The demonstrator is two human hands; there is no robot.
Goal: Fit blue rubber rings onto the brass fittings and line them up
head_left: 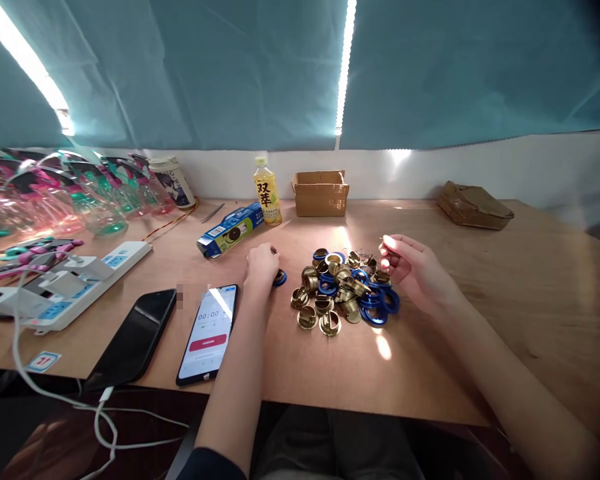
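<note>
On the tabletop lies a pile of brass-coloured round fittings (307, 319) mixed with blue rings (375, 315). Some thin wire-like pieces (364, 256) show at its back edge. Right of the pile, my right hand (411, 267) is raised with thumb and forefinger pinched on a tiny thin metal piece (381, 239); its exact kind is too small to tell. My left hand (263, 263) rests left of the pile, its fingers curled and mostly turned out of sight. Beside its fingertips sits a separate blue-rimmed fitting (280, 277), partly covered by the hand.
Two phones, a dark one (133, 337) and one with a lit timer (207, 337), lie left of my forearm. Behind are a blue box (230, 230), a yellow drink bottle (267, 193) and a cardboard box (321, 197). A power strip (125, 257) and spray bottles (105, 213) stand left.
</note>
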